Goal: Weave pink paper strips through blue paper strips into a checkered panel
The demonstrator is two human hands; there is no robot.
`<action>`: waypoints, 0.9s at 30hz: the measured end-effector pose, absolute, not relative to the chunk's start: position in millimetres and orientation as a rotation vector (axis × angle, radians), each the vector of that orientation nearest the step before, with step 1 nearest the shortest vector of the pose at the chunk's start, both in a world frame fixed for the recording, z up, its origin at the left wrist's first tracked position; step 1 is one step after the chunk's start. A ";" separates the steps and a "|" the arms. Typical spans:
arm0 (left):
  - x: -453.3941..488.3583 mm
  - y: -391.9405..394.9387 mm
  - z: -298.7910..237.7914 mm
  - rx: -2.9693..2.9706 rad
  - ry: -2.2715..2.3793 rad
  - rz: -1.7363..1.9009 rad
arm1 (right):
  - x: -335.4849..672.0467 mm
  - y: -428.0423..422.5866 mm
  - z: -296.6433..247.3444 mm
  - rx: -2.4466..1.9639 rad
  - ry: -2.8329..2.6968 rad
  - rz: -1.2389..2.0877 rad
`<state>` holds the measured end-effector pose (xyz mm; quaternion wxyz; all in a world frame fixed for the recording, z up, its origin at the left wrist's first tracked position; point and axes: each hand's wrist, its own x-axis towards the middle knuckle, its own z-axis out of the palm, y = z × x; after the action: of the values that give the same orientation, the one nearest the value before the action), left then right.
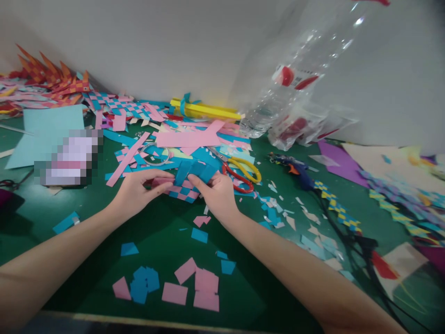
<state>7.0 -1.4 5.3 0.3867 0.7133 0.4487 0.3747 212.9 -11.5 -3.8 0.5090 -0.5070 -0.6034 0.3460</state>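
Observation:
Between my hands is a woven paper piece [183, 191] of pink and blue checks, with wide blue strips standing up from its far side. My left hand [141, 189] pinches its left end, thumb along the near edge. My right hand [217, 189] grips the right side, the thumb pressed against a blue strip. Some right fingers are hidden behind the paper. Just beyond the right hand lie scissors [245, 169] with red and yellow handles. A roll of clear tape [155, 154] rests behind the left hand, among pink and blue strips.
Small pink cut pieces [174, 293] and blue pieces [139, 285] lie near the front edge. A blurred phone [69, 160] is at left. A clear plastic bottle [295, 79] leans at the back right. A blue glue gun [295, 169] with its cord lies to the right.

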 end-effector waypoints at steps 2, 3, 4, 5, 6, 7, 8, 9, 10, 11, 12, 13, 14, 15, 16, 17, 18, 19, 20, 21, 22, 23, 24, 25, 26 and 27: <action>7.6 -1.1 4.3 1.783 1.131 0.967 | 213.0 -11.0 -4.1 -1.232 -1.451 0.819; 7.8 -1.0 3.6 1.766 1.130 0.973 | 213.2 -10.8 -4.3 -1.245 -1.452 0.813; 7.9 -0.8 2.8 1.751 1.129 0.977 | 213.3 -10.6 -4.4 -1.257 -1.452 0.813; 7.8 -0.6 2.0 1.740 1.124 0.979 | 213.4 -10.4 -4.5 -1.263 -1.451 0.817; 7.6 -0.4 1.2 1.732 1.116 0.977 | 213.4 -10.4 -4.4 -1.262 -1.448 0.822; 7.3 -0.3 0.4 1.727 1.111 0.980 | 213.3 -10.4 -4.2 -1.252 -1.445 0.830; 6.9 -0.1 -0.3 1.729 1.110 0.981 | 213.1 -10.6 -3.9 -1.236 -1.445 0.836; 6.5 0.2 -0.8 1.737 1.118 0.980 | 212.8 -10.9 -3.4 -1.219 -1.449 0.839; 6.1 0.4 -1.2 1.748 1.132 0.975 | 212.4 -11.4 -2.8 -1.205 -1.462 0.835; 5.8 0.7 -1.3 1.760 1.148 0.965 | 211.9 -12.0 -2.2 -1.196 -1.478 0.825; 5.6 0.9 -1.1 1.772 1.161 0.957 | 211.5 -12.6 -1.5 -1.190 -1.496 0.813; 5.5 1.0 -0.8 1.782 1.170 0.948 | 211.1 -13.1 -0.8 -1.182 -1.511 0.801; 5.5 1.0 -0.2 1.792 1.174 0.938 | 210.8 -13.5 -0.3 -1.169 -1.523 0.792; 5.6 0.9 0.5 1.806 1.174 0.927 | 210.6 -13.6 0.2 -1.150 -1.527 0.786; 5.8 0.7 1.3 1.823 1.170 0.915 | 210.6 -13.4 0.5 -1.129 -1.525 0.787; 6.1 0.4 2.1 1.843 1.168 0.906 | 210.8 -13.0 0.6 -1.112 -1.520 0.796; 6.4 0.1 2.9 1.865 1.165 0.900 | 211.1 -12.3 0.4 -1.104 -1.515 0.808; 6.7 -0.2 3.6 1.887 1.161 0.898 | 211.5 -11.4 0.0 -1.106 -1.509 0.821; 7.0 -0.5 4.2 1.906 1.154 0.902 | 211.9 -10.5 -0.7 -1.116 -1.506 0.835; 7.2 -0.6 4.7 1.922 1.147 0.905 | 212.4 -9.6 -1.5 -1.131 -1.503 0.850; 7.3 -0.8 5.0 1.933 1.142 0.906 | 212.9 -8.9 -2.3 -1.145 -1.501 0.862; 7.3 -0.8 5.1 1.942 1.136 0.903 | 213.2 -8.4 -3.2 -1.154 -1.499 0.874; 7.2 -0.8 5.1 1.948 1.131 0.898 | 213.4 -8.1 -3.9 -1.156 -1.495 0.885; 7.0 -0.8 4.9 1.951 1.129 0.891 | 213.6 -8.1 -4.4 -1.152 -1.491 0.900; 6.7 -0.7 4.7 1.955 1.129 0.887 | 213.6 -8.2 -4.6 -1.140 -1.486 0.914; 6.5 -0.7 4.5 1.958 1.131 0.888 | 213.6 -8.6 -4.5 -1.125 -1.480 0.925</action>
<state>6.5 -0.7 4.5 0.3487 0.7554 0.4363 0.3426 213.6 -8.6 -4.5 0.5080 -0.4667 -0.6140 0.3836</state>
